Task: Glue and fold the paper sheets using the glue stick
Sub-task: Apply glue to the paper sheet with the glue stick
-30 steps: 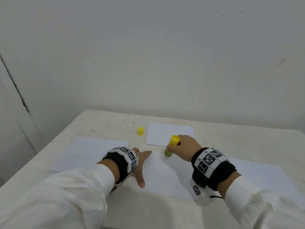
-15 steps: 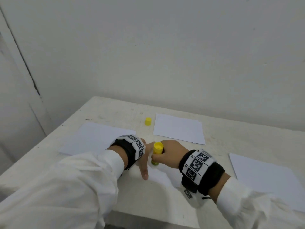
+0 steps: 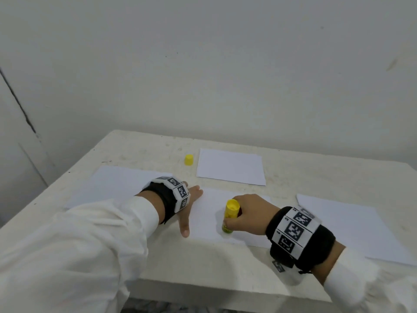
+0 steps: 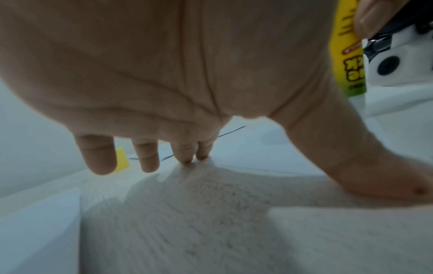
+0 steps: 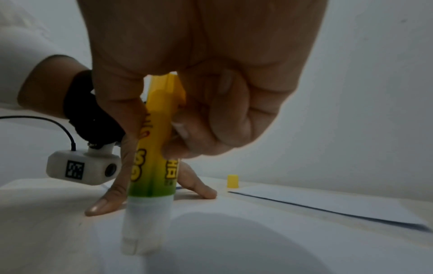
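My right hand (image 3: 243, 216) grips a yellow glue stick (image 3: 229, 216) upright, its white glue tip (image 5: 140, 231) pressed onto the near part of the middle paper sheet (image 3: 209, 222). In the right wrist view the fingers curl round the stick's barrel (image 5: 154, 148). My left hand (image 3: 188, 208) lies flat with spread fingers on the left edge of that sheet, thumb pointing toward me; its fingertips (image 4: 187, 159) touch the surface. The stick's yellow cap (image 3: 188, 159) stands alone further back.
A smaller white sheet (image 3: 230, 167) lies at the back middle beside the cap. Larger sheets lie at the left (image 3: 112, 184) and right (image 3: 352, 227) of the white table (image 3: 203, 263). A wall stands close behind the table's far edge.
The glue stick in my right hand has moved toward me, from the sheet's far edge to its near part. My left hand has stayed pressed on the sheet's left side.
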Available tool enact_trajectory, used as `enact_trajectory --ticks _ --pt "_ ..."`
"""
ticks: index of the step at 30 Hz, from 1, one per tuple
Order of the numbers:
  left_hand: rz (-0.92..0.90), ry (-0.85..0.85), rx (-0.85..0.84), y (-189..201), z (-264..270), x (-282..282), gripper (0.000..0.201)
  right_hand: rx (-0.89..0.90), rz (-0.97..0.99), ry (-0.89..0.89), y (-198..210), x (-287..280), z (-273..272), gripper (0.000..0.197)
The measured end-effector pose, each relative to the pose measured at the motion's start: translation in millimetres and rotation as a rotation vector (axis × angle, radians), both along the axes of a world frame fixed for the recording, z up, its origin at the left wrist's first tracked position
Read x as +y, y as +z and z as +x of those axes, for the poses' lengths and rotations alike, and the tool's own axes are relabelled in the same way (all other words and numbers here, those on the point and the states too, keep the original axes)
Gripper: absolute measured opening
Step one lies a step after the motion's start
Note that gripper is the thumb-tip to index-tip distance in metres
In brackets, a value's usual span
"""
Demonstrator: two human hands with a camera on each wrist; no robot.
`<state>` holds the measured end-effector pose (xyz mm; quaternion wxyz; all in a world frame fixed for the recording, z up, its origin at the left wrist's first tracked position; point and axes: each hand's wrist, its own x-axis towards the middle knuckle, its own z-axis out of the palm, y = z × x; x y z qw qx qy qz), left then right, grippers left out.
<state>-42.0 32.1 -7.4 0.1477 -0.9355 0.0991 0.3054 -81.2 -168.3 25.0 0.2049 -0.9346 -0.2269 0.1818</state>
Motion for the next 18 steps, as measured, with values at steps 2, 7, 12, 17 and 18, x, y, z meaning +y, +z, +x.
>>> enact_trajectory --ticks 2,7,12,17,18 --pt "0.016 -0.006 0.001 -2 3 -1 0.141 0.015 0.003 -0.036 1 -19 -1 0.026" --pt "0.058 -0.022 -0.012 -1 4 -7 0.139 0.017 -0.014 -0.107 4 -60 -3 0.024" --pt "0.060 -0.047 -0.028 -1 8 -8 0.138 0.006 -0.049 -0.185 16 -81 11 0.020" --pt "0.041 -0.072 -0.070 0 12 -3 0.143 -0.065 0.034 -0.379 18 -74 58 0.024" --pt "0.043 -0.077 -0.074 -2 13 -3 0.146 -0.062 0.023 -0.402 14 -70 65 0.025"
